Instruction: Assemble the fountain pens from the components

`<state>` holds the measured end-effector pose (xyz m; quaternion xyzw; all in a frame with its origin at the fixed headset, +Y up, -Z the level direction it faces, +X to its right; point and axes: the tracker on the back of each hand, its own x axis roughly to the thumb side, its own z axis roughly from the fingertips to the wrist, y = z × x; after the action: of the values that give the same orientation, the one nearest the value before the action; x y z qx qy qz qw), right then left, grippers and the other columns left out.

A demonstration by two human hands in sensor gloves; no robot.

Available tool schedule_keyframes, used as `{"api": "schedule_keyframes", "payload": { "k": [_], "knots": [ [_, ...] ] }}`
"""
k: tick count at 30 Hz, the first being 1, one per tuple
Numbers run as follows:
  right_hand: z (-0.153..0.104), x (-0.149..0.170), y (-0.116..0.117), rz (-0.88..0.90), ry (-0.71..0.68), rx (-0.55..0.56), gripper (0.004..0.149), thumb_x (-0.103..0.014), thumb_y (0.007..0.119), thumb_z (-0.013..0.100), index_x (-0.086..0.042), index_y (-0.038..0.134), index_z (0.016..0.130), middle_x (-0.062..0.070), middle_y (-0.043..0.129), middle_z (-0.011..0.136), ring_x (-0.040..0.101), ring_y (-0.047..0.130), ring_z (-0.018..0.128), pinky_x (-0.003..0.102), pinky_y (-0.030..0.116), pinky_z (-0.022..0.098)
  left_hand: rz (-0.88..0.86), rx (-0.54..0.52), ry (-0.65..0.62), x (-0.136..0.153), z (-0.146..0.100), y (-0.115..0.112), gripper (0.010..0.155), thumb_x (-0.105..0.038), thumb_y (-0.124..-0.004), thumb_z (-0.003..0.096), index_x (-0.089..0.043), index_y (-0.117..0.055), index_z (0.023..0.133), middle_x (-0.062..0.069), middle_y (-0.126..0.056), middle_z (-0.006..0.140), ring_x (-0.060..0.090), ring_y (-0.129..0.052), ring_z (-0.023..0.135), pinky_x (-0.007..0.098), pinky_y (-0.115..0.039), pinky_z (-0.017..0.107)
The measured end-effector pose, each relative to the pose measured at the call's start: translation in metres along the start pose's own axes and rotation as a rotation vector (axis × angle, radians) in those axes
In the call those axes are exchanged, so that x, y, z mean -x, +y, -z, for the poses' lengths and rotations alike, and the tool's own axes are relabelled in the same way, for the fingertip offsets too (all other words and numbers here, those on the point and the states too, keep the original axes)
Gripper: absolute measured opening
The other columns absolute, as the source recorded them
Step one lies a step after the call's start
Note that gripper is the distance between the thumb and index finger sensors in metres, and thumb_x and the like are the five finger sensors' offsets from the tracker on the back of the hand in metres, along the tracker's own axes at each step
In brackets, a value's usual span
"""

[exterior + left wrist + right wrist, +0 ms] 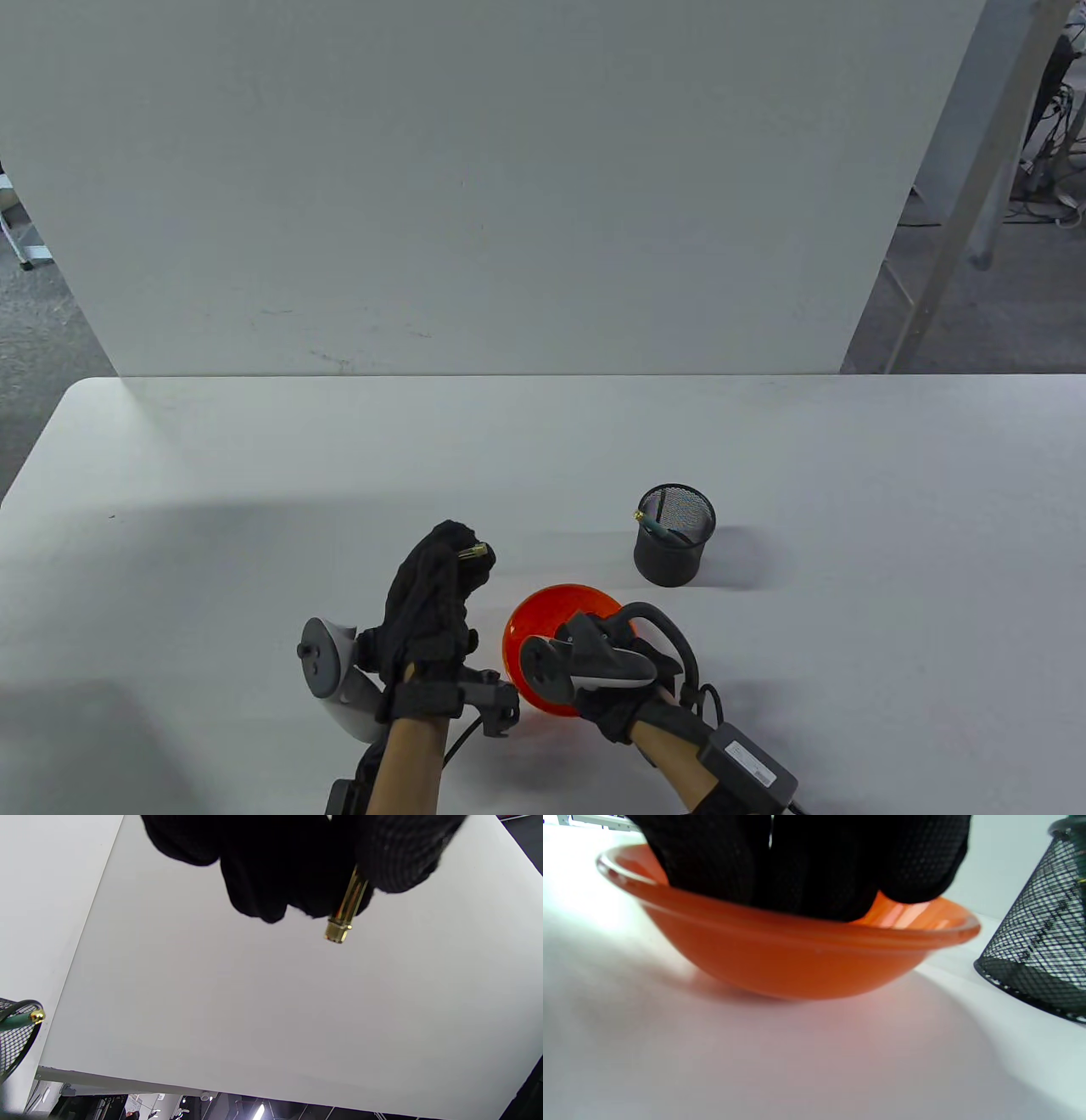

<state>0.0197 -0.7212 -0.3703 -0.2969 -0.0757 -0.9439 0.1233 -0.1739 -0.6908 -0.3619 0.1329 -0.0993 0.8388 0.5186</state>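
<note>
Orange bowl [543, 613], black mesh cup [674, 548], gold pen part [345, 910], white table [254, 526].

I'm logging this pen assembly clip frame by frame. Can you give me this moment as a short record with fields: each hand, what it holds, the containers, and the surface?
left hand: raised above the table, pinching a gold pen part whose threaded end sticks out
right hand: fingers dipped into the orange bowl; what they touch is hidden
mesh cup: stands beyond the bowl, to its right, with a green pen inside
table: white, carries bowl and cup
</note>
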Motion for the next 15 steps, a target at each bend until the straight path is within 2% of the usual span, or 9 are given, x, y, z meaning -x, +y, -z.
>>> {"api": "schedule_keyframes", "payload": {
  "k": [6, 9, 10, 15],
  "knots": [
    [0.003, -0.006, 0.001, -0.072, 0.005, -0.008, 0.042, -0.040, 0.082, 0.056, -0.019, 0.082, 0.092, 0.005, 0.086, 0.083, 0.030, 0.085, 0.074, 0.051, 0.078, 0.057, -0.020, 0.014, -0.001, 0.001, 0.000, 0.001, 0.041, -0.053, -0.073, 0.0601, -0.034, -0.082, 0.095, -0.003, -0.086, 0.094, 0.023, -0.093, 0.082, 0.054, -0.068, 0.069],
    [0.006, -0.013, 0.005, -0.117, 0.006, -0.057, 0.042, -0.040, 0.081, 0.056, -0.018, 0.083, 0.092, 0.005, 0.087, 0.082, 0.030, 0.086, 0.072, 0.052, 0.077, 0.058, -0.014, 0.023, -0.003, 0.002, 0.000, 0.000, 0.041, -0.053, -0.073, 0.0599, -0.033, -0.082, 0.095, -0.003, -0.086, 0.093, 0.023, -0.093, 0.082, 0.054, -0.068, 0.069],
    [0.008, -0.014, 0.004, -0.119, 0.002, -0.035, 0.042, -0.040, 0.082, 0.056, -0.017, 0.085, 0.091, 0.006, 0.088, 0.081, 0.030, 0.087, 0.072, 0.053, 0.077, 0.058, -0.011, 0.025, -0.004, 0.002, 0.000, 0.000, 0.041, -0.053, -0.073, 0.0599, -0.033, -0.083, 0.095, -0.003, -0.086, 0.093, 0.023, -0.093, 0.082, 0.054, -0.068, 0.069],
    [0.010, -0.009, 0.000, -0.056, 0.035, -0.083, 0.042, -0.039, 0.084, 0.054, -0.016, 0.085, 0.090, 0.003, 0.089, 0.080, 0.032, 0.087, 0.072, 0.056, 0.074, 0.061, 0.005, 0.026, -0.004, 0.003, 0.001, 0.001, 0.041, -0.053, -0.073, 0.0600, -0.033, -0.082, 0.095, -0.003, -0.086, 0.093, 0.023, -0.093, 0.082, 0.054, -0.068, 0.069]
  ]
}}
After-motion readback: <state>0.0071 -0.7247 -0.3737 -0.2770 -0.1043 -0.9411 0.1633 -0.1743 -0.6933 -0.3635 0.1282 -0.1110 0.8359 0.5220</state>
